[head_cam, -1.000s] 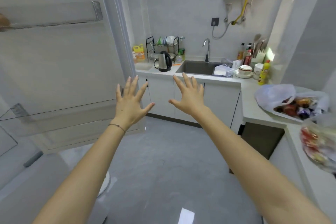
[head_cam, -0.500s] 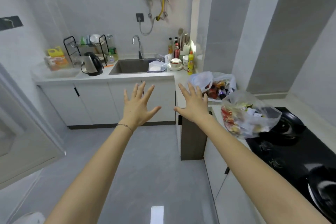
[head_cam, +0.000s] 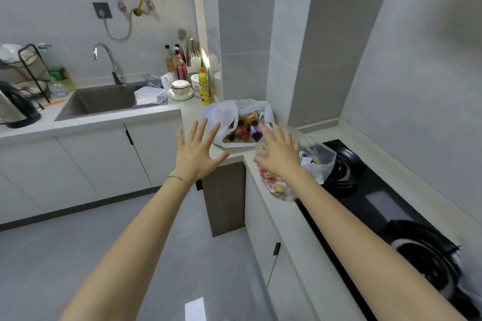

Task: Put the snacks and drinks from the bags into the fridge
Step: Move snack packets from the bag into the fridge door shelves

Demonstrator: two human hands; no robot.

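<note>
Two plastic bags sit on the corner of the pale countertop (head_cam: 187, 112). The far white bag (head_cam: 221, 118) lies open and shows several small drink bottles (head_cam: 246, 129). The nearer clear bag (head_cam: 317, 164) holds colourful snack packets and stands beside the hob. My left hand (head_cam: 197, 155) is held out with fingers spread, in front of the white bag's left edge, holding nothing. My right hand (head_cam: 279, 152), also spread and empty, hovers over the clear bag and hides part of it. The fridge is out of view.
A black gas hob (head_cam: 391, 206) with two burners runs along the right counter. The sink (head_cam: 104, 101), tap, a clear box, bowls, a yellow bottle (head_cam: 204, 86), a kettle (head_cam: 15, 105) and a dish rack line the back counter. Grey floor lies below.
My view has swung right, away from the open fridge door and toward the counter corner. Both spread hands have come up close to the two bags.
</note>
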